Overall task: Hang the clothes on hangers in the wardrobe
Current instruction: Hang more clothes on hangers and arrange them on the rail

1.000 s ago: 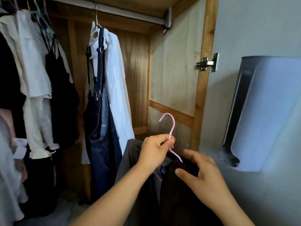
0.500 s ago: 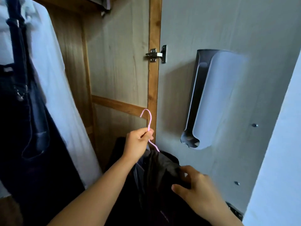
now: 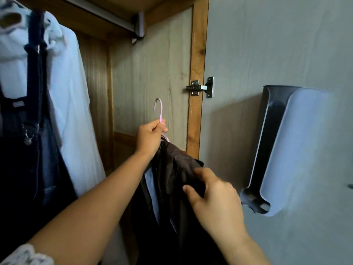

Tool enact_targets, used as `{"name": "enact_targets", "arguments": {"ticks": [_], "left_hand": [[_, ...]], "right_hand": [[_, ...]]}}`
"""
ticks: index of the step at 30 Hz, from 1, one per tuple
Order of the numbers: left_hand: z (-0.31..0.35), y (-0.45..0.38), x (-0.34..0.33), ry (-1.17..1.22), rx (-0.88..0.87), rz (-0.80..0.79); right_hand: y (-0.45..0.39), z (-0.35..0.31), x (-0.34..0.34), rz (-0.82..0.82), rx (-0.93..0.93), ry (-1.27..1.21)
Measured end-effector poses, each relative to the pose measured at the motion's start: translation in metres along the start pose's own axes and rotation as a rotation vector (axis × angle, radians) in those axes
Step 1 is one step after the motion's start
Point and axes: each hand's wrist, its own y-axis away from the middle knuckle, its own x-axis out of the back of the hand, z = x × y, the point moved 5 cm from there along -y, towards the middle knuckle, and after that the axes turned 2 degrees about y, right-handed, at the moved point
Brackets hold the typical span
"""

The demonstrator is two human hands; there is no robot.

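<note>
- Wardrobe rail [image 3: 107,15] ran top left.
- Left hand [image 3: 150,137] gripped a pink hanger [image 3: 160,109].
- Right hand [image 3: 215,199] pinched the dark garment [image 3: 172,169] hanging on it.

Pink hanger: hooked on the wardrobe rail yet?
No. The left hand grips the pink hanger by its neck, hook free in the air well below the rail, dark garment hanging from it.

text: none legible | labels: none — garments, hanger, door all unmarked
</note>
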Motion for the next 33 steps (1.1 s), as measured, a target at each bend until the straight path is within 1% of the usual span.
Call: {"name": "enact_targets", "arguments": {"ticks": [1, 3, 4, 6, 8, 11, 14, 16, 17, 19, 20, 24, 27, 29, 33], "left_hand": [[0.002, -0.015, 0.002, -0.011, -0.019, 0.011], [0.005, -0.039, 0.003, -0.025, -0.050, 0.036], [0.007, -0.053, 0.004, -0.024, -0.072, 0.054], [0.010, -0.077, 0.004, -0.041, -0.101, 0.091], [0.013, -0.098, 0.005, -0.091, -0.144, 0.143], [0.019, -0.134, 0.007, -0.155, -0.192, 0.196], [0.027, -0.167, 0.006, -0.233, -0.228, 0.224], [0.032, -0.191, 0.006, -0.241, -0.242, 0.235], [0.035, -0.202, 0.007, -0.229, -0.246, 0.244], [0.040, -0.226, 0.009, -0.177, -0.240, 0.255], [0.043, -0.237, 0.010, -0.145, -0.233, 0.257], [0.055, -0.285, 0.015, -0.036, -0.219, 0.303], [0.066, -0.314, 0.019, 0.017, -0.260, 0.320], [0.068, -0.331, 0.021, -0.008, -0.288, 0.326], [0.074, -0.354, 0.027, -0.020, -0.387, 0.330]], "right_hand": [[-0.014, -0.002, -0.004, -0.022, -0.042, -0.124], [-0.038, 0.000, -0.015, -0.144, -0.155, -0.407], [-0.053, -0.001, -0.021, -0.188, -0.176, -0.521], [-0.078, -0.001, -0.028, -0.208, -0.150, -0.580], [-0.100, 0.000, -0.030, -0.110, -0.107, -0.518], [-0.127, -0.008, -0.025, 0.175, -0.038, -0.364], [-0.146, -0.022, -0.030, 0.332, 0.015, -0.290], [-0.162, -0.031, -0.034, 0.376, -0.005, -0.272], [-0.171, -0.035, -0.035, 0.370, -0.015, -0.238], [-0.192, -0.044, -0.037, 0.345, 0.012, -0.192], [-0.203, -0.049, -0.036, 0.359, 0.035, -0.202], [-0.244, -0.069, -0.027, 0.553, 0.142, -0.327], [-0.273, -0.083, -0.018, 0.687, 0.198, -0.398], [-0.291, -0.089, -0.014, 0.766, 0.238, -0.395], [-0.323, -0.096, -0.018, 0.853, 0.326, -0.324]]}}
